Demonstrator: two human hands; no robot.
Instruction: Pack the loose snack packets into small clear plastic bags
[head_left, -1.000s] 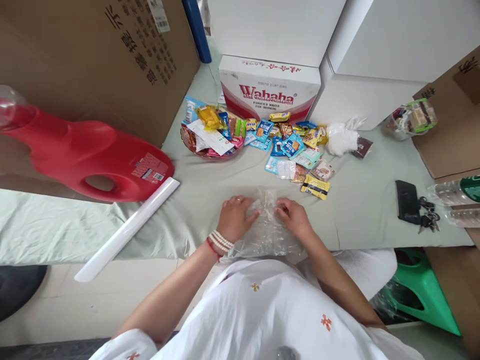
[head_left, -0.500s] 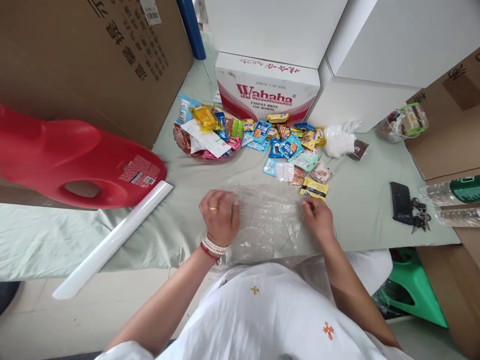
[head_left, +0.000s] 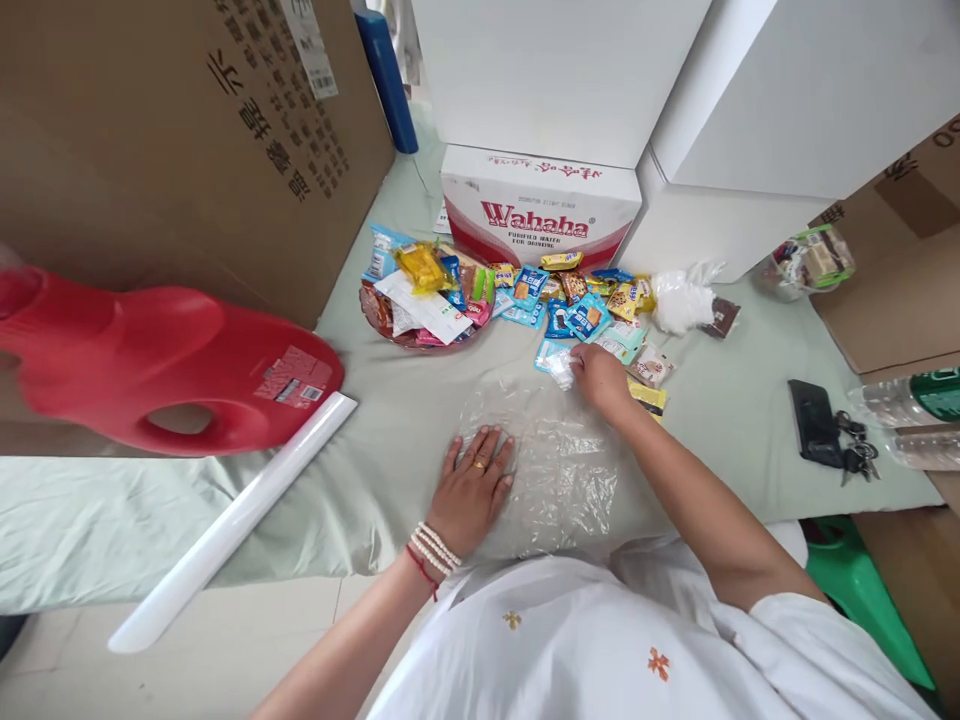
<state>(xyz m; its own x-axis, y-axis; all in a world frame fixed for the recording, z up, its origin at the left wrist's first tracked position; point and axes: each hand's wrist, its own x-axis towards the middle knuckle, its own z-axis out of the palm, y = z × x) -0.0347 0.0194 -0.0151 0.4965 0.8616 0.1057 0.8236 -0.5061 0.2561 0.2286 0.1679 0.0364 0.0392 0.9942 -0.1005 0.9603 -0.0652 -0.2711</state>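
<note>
Left hand, flat, fingers spread, gripping nothing, rests at the clear plastic's 9 o'clock edge. Right hand has left the plastic, pinching a white wrapper at its 12 o'clock; just 1 hand now steadies the plastic.

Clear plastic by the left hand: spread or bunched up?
Spread: the clear plastic lies flat, wrinkled, on the cloth, left hand over its edge.

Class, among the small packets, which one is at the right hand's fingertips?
The whitish, plain-looking packet gripped by the right hand; the bright blue packets just beyond it are printed and lie untouched.
</note>
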